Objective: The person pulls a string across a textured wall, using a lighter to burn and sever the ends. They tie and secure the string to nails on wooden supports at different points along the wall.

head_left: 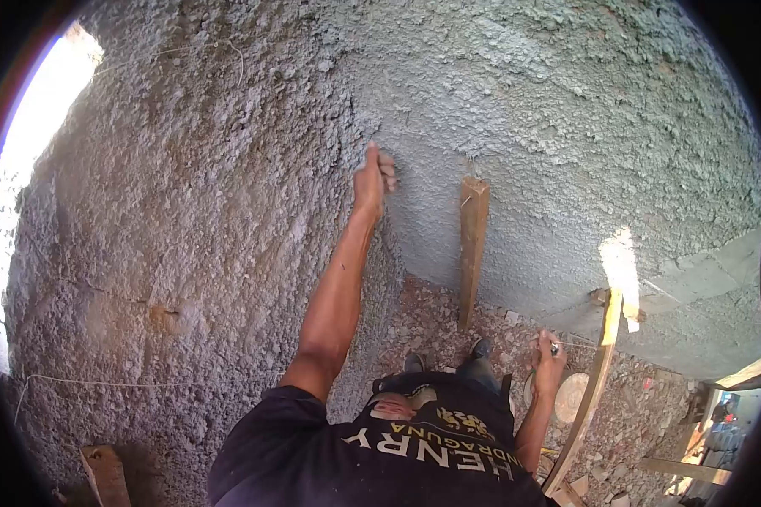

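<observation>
My left hand (374, 179) is raised beside the inner corner of the rough plastered wall (211, 186). Its fingers are curled in, and whatever they may pinch is hidden or too small to name. Lower on the right, my right hand (550, 363) is closed on a small dark object (555, 348). A thin string (579, 344) runs from near that hand toward a long wooden strip (596, 376). Between my hands, a wooden post (473, 237) stands close against the facing wall (550, 194), a nail in its upper part.
Rubble (427, 317) covers the ground around my feet. A round pale lid-like thing (572, 397) lies by my right forearm. Another wood piece (104, 476) juts out at the lower left. A string (118, 384) crosses the left wall. A plank (685, 470) lies at the lower right.
</observation>
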`<state>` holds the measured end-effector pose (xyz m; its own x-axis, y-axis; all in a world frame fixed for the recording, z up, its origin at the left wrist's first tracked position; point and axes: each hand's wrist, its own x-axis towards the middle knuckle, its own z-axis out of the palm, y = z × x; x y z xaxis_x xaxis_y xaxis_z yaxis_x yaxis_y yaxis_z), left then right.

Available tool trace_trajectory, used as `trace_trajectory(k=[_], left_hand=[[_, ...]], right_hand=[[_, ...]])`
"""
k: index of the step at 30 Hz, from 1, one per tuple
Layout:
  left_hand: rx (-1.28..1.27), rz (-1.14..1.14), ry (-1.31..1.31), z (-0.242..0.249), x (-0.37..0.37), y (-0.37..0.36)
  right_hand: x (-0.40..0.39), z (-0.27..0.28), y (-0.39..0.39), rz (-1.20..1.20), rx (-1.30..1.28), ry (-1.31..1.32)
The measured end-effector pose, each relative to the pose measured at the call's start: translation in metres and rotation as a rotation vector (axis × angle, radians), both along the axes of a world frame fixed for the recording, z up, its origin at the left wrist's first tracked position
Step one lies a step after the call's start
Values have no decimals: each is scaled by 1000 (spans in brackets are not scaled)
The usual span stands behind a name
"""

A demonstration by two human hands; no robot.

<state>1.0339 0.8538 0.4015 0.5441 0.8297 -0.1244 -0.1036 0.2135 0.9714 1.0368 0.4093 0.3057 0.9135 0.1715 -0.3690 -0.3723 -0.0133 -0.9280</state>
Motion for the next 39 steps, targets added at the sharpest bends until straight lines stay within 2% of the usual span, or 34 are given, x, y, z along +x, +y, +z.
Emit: trace_trajectory(k=[2, 4, 5, 6, 8, 9, 11, 12, 13, 14, 16, 17, 18, 19, 20, 21, 22, 24, 26, 28, 30, 32, 36, 39], left_hand=[[107, -456, 282, -10, -24, -54], [126, -874, 508, -40, -35, -117], [134, -1059, 455, -51, -41, -146], [19, -1125, 379, -88, -42, -171], [-80, -1164, 358, -119, -48, -219], [-156, -1170, 337, -126, -49, -237], [-383, -1393, 206, -118, -49, -269], [-582, -1483, 127, -104, -47, -285], [-784, -1567, 46, -89, -44, -298], [-783, -1569, 47, -77, -38, -307], [-1086, -1524, -68, -61, -23, -321], [-1158, -1507, -222, -69, -11, -320], [-1142, -1517, -235, -66, -1, -315], [-1160, -1412, -187, -63, 6, -311], [-1191, -1298, -133, -63, 8, -309], [-1374, -1210, -181, -52, 4, -301], [-1383, -1203, -181, -57, 3, -296], [-1165, -738, -335, -67, 10, -279], [-939, -589, -342, -41, -11, -229], [-751, -404, -405, -31, -31, -176], [-621, -206, -465, -11, -48, -128], [-386, -91, -500, -1, -57, -83], [-249, 23, -570, -1, -56, -14], [-194, 51, -498, -4, -60, 0]], right_hand=[[5, 28, 6, -73, 54, -49], [23, 42, -14, -264, 254, -47], [35, 40, -33, -365, 315, -92], [44, 37, -57, -466, 376, -133], [52, 53, -106, -575, 339, -217], [48, 63, -119, -566, 338, -221], [41, 81, -136, 15, 943, -230], [35, 92, -122, 20, 940, -229], [20, 105, -88, 7, 929, -92], [8, 116, -56, -10, 916, 42], [0, 115, -11, -296, 794, 265], [-2, 103, -13, -137, 905, 325], [0, 90, -16, 38, 1012, 379], [-8, 93, -7, 178, 1075, 362], [-20, 98, -1, 126, 981, 422], [-30, 102, 8, 187, 956, 434], [-38, 107, 16, 246, 932, 442], [-49, 129, 32, 287, 703, 329], [-44, 138, 27, 360, 631, 84], [-36, 149, 23, 271, 668, 13], [-26, 152, 21, 286, 696, -32], [-19, 158, 28, 338, 640, -72], [-7, 167, 39, 343, 606, -178], [7, 156, 48, 296, 620, -213]])
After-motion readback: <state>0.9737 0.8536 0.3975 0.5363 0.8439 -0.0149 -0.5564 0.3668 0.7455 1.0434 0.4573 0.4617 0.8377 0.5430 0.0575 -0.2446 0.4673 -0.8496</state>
